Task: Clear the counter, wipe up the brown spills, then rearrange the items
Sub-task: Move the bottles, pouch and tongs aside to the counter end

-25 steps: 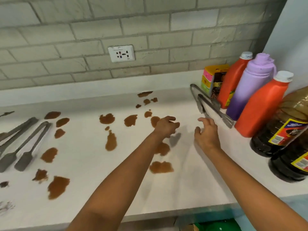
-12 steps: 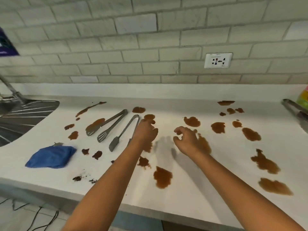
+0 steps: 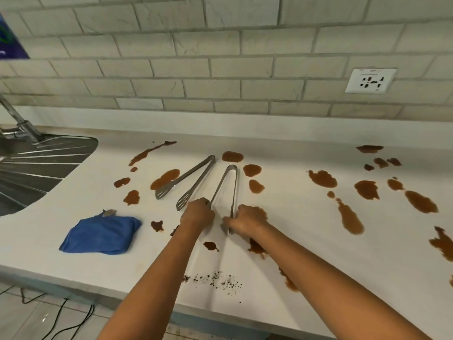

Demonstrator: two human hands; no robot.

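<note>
Brown spills are lying across the white counter under a tiled wall. The left hand and right hand are each gripping an arm of splayed metal tongs.

Both hands prob. gripping tongs.

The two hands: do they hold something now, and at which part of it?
Both hold one pair of metal tongs: the left hand grips its left arm and the right hand its right arm, each near the tip end.
</note>
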